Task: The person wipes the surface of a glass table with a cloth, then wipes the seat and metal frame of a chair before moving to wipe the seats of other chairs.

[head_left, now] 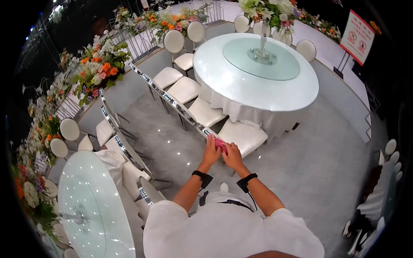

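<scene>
A bunched pink cloth (221, 145) is gripped between my two hands, close to the end of a row of chair backs with shiny, studded edges. My left hand (210, 154) has its fingers closed on the cloth's left side, right by the nearest chair back (205, 130). From the other side my right hand (233, 156) pinches the same cloth. Just beyond the hands is the white padded seat (243, 136) of the nearest chair. Black bands circle both wrists.
A large round glass-topped table (258, 92) with a turntable (241, 56) and flower vase stands ahead. Another round table (79, 189) is at lower left, with chairs around it. Flower arrangements (101, 71) line a low wall. A red-bordered sign (357, 38) stands at upper right.
</scene>
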Demonstrator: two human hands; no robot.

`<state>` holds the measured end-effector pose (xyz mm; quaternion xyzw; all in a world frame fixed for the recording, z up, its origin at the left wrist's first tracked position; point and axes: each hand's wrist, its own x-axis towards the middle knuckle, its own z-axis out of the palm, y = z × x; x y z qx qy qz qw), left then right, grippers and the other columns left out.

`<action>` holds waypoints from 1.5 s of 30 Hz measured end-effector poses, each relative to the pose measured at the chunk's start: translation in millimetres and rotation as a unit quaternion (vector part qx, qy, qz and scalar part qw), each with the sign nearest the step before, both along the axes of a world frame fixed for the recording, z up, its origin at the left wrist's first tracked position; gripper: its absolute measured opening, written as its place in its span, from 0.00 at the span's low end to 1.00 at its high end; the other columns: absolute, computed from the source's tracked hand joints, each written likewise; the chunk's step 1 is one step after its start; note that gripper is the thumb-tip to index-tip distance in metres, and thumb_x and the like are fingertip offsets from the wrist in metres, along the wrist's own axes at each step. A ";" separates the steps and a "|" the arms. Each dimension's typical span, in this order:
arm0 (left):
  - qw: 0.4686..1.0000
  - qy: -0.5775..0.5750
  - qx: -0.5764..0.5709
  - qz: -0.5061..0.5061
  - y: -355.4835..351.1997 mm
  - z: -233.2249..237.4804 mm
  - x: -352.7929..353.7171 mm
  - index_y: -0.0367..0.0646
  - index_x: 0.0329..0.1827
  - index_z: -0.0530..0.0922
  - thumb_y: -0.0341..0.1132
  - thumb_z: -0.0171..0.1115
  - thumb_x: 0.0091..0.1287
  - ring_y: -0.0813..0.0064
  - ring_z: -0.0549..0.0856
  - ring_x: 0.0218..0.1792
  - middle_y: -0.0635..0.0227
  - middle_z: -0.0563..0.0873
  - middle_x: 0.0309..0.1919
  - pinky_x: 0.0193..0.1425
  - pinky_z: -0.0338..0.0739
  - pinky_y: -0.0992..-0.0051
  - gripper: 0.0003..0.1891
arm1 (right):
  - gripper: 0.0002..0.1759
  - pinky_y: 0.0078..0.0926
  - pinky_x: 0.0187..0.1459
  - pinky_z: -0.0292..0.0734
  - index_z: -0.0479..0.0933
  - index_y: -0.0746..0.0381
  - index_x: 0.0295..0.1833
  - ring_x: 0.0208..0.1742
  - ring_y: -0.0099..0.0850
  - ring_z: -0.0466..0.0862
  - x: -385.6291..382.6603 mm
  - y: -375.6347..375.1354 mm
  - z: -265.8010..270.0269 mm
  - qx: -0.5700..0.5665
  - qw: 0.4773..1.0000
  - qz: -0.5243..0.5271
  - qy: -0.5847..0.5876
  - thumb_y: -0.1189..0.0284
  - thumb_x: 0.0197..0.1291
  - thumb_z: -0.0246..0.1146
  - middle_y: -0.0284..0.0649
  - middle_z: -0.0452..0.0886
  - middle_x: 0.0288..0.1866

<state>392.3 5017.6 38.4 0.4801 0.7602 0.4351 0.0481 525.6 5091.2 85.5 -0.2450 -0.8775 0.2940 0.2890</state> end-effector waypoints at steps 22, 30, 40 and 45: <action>0.957 0.090 -0.171 0.218 27.0 -58.6 -85.0 0.28 0.72 0.62 0.41 0.50 0.71 0.31 0.62 0.72 0.30 0.63 0.70 0.75 0.59 0.47 0.31 | 0.30 0.45 0.47 0.70 0.75 0.47 0.67 0.48 0.44 0.75 -122.3 100.2 -2.4 0.092 0.958 0.270 -0.037 0.54 0.58 0.65 0.43 0.75 0.46; 0.935 -0.179 0.033 0.304 36.2 -23.1 -50.0 0.39 0.63 0.72 0.40 0.43 0.76 0.53 0.82 0.57 0.48 0.83 0.52 0.62 0.73 0.64 0.20 | 0.26 0.46 0.47 0.70 0.77 0.42 0.64 0.47 0.43 0.76 -142.4 127.0 -4.1 0.051 0.919 0.377 -0.098 0.52 0.59 0.62 0.42 0.75 0.43; 0.930 -0.212 -0.111 0.278 25.6 11.1 77.3 0.37 0.62 0.71 0.34 0.47 0.74 0.46 0.82 0.54 0.45 0.82 0.52 0.57 0.76 0.58 0.17 | 0.36 0.43 0.35 0.76 0.68 0.48 0.72 0.32 0.46 0.81 -46.1 146.5 -31.2 -0.039 0.848 0.528 -0.034 0.61 0.55 0.65 0.42 0.80 0.32; 0.894 -0.249 -0.119 0.353 44.9 -11.4 109.0 0.38 0.57 0.73 0.33 0.50 0.73 0.55 0.85 0.46 0.52 0.85 0.44 0.50 0.79 0.63 0.14 | 0.37 0.41 0.32 0.77 0.69 0.47 0.71 0.28 0.43 0.81 -32.8 171.4 -25.6 0.021 0.810 0.584 -0.050 0.63 0.51 0.66 0.39 0.80 0.28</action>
